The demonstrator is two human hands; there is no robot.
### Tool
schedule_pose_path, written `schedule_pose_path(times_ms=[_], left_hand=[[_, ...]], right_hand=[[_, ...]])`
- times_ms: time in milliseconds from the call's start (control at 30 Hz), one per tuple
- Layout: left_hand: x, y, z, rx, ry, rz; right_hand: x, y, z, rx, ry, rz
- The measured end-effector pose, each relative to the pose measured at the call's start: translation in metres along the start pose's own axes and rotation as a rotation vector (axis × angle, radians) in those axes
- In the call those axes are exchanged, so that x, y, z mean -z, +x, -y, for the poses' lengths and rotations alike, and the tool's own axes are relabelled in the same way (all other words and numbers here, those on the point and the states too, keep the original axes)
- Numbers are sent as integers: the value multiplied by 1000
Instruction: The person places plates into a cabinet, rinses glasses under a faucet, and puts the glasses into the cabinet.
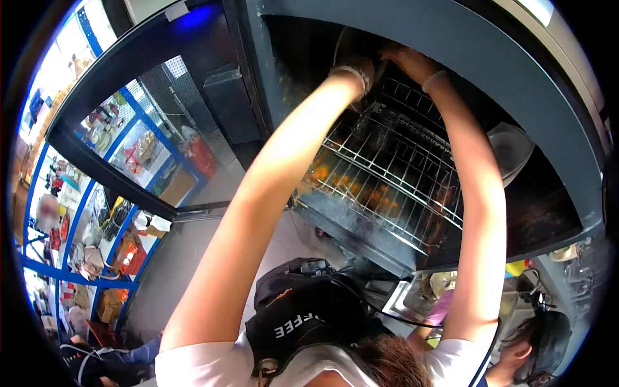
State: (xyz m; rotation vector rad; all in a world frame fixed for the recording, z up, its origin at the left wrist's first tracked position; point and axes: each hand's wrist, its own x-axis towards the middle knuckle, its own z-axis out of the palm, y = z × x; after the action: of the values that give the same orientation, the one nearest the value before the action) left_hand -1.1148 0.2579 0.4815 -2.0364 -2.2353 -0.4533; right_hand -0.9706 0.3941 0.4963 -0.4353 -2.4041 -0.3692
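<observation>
Both my arms reach deep into a dark oven [274,64] with its door swung out to the left. My left hand [356,63] is at the upper back of the cavity, a clear plastic cuff round the wrist, its fingers lost in shadow. Close beside it, my right hand [412,62] has bent fingers closed near a thin pale edge; what they hold is too dark to make out. Below my hands lies a wire rack [374,171]. Orange-yellow bits [348,187] show beneath its bars. A grey metal piece [510,151] is behind my right forearm.
The open oven door [109,171] with its glass stands at the left. Blue-framed shelves [84,280] full of goods line the far left. At lower right a person in a dark cap [545,345] is close by, beside a counter with a metal tray [403,297].
</observation>
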Motion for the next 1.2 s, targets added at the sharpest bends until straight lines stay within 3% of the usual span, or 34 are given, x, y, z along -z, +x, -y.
schedule_pose_path(times_ms=[67, 100, 167, 267, 400, 533, 600, 667, 800, 867, 967, 1000, 1033, 1067, 1133, 1167, 1200], left_hand=[[12, -52, -12, 29, -93, -140], [35, -97, -27, 82, -69, -119], [26, -161, -21, -166, -162, -544], [46, -260, -17, -267, -378, -615], [36, -380, 29, -10, -314, -634], [12, -482, 74, 616, -298, -563], [-1, -529, 92, 796, -285, -549], [-6, -558, 101, 914, -262, -584], [1, -574, 128, 903, -241, -707], [11, -572, 155, 834, -184, -732], [28, -559, 205, 824, -213, -861], [22, -559, 241, 735, -119, -960], [20, -560, 278, 755, -85, -1016], [20, -555, 317, 757, -69, -1072], [28, -548, 399, 711, -129, -1182], [25, -550, 459, 680, -230, -1172], [23, -545, 506, 729, -286, -1183]], right_hand=[[-12, 9, 2, -60, 132, 25], [-17, 14, 4, -77, 166, 23], [-11, 23, 18, -73, 156, 69], [6, 30, 40, -18, 130, 100], [-18, 18, 23, 67, 137, -79], [-41, 13, -6, 11, 135, -85], [-37, 14, -1, -23, 118, -86], [-32, 11, 4, -61, 60, -141], [-29, 2, 16, -66, -20, -416], [-3, -8, 41, -197, 169, -446], [31, -35, 104, -557, 806, -562], [41, -47, 118, -634, 965, -600], [56, -62, 142, -654, 959, -600], [87, -72, 187, -743, 1138, -603], [127, -99, 240, -683, 1553, -604], [138, -114, 256, -553, 1769, -583], [158, -121, 286, -585, 1948, -606]])
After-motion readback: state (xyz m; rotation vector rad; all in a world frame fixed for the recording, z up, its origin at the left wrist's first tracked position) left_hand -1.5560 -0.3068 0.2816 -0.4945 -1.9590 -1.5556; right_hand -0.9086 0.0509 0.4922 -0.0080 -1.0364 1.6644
